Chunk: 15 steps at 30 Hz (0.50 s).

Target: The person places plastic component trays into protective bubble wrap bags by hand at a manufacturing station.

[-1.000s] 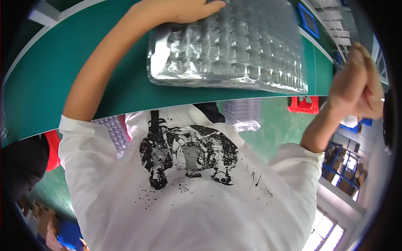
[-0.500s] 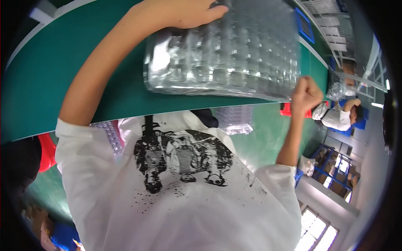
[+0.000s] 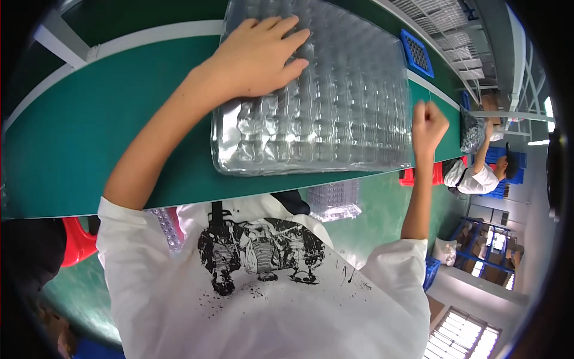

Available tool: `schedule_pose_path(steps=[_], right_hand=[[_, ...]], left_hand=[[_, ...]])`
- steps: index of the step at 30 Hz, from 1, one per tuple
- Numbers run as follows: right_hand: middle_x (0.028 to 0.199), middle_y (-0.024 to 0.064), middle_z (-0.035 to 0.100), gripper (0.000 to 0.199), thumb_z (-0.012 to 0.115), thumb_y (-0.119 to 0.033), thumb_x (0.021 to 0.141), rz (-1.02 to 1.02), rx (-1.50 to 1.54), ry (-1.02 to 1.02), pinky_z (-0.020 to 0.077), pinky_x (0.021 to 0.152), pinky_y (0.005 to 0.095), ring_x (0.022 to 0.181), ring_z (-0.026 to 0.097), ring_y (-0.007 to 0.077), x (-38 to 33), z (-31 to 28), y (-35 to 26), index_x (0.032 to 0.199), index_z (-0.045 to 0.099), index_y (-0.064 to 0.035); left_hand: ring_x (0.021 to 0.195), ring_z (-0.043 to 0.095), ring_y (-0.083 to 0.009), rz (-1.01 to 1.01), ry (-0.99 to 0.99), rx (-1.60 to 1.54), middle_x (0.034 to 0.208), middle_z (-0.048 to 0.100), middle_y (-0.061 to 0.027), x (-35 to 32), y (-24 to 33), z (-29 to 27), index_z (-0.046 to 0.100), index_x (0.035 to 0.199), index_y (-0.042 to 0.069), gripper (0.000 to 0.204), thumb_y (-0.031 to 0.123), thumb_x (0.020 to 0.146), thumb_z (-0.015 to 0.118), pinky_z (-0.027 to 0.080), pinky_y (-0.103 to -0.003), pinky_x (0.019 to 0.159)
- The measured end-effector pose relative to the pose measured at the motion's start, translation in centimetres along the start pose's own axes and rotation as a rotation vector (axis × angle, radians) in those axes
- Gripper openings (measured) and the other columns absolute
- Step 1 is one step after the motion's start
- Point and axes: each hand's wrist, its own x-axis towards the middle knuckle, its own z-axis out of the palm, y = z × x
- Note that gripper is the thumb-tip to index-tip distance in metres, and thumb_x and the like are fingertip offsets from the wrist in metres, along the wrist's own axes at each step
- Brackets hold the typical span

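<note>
A clear plastic tray [image 3: 335,128] with rows of moulded pockets lies on the green tabletop [image 3: 161,194], near the front edge. It may be a stack of several trays. My left hand [image 3: 257,57] rests on the tray's upper left part, palm down with fingers spread. Beside the tray's right edge my right hand [image 3: 429,127] is closed in a fist. What it holds, if anything, is hidden by the fingers.
A blue crate-like tray [image 3: 417,54] sits at the far right beyond the table rail. More clear trays [image 3: 335,198] are below the table edge. Red stools [image 3: 78,242] stand at both sides. A co-worker [image 3: 478,178] in a white shirt is at the right, by a plastic bag [image 3: 472,131].
The view has shifted, so the table and tray appear lower. My left hand now lies fully in view with fingers spread on the tray. My right hand remains a fist by the right edge.
</note>
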Motion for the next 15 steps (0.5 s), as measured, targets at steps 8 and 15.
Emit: schedule_pose_path(steps=[8,15], right_hand=[[0.051,-0.0005,0.033,0.033,0.056,-0.012,0.082,-0.091,0.096,0.152,0.0262,0.045,0.0263,0.051,0.033,0.0054,11.9,2.0,-0.5,0.056,0.039,0.0],[0.045,-0.0011,0.036,0.033,0.055,-0.012,0.079,-0.225,-0.008,-0.118,0.0297,0.042,0.0262,0.047,0.037,0.0048,9.1,10.5,1.1,0.049,0.045,-0.0017]], left_hand=[[0.121,0.046,-0.0314,-0.038,-0.04,-0.025,0.136,0.043,-0.0188,0.2,0.5,-0.9,0.049,0.128,0.004,0.048,0.034,0.09,0.049,0.035,-0.042,0.1],[0.12,0.046,-0.0321,-0.033,-0.073,-0.069,0.135,0.044,-0.0184,0.9,0.6,-1.2,0.049,0.128,0.004,0.048,0.034,0.09,0.049,0.035,-0.042,0.1]])
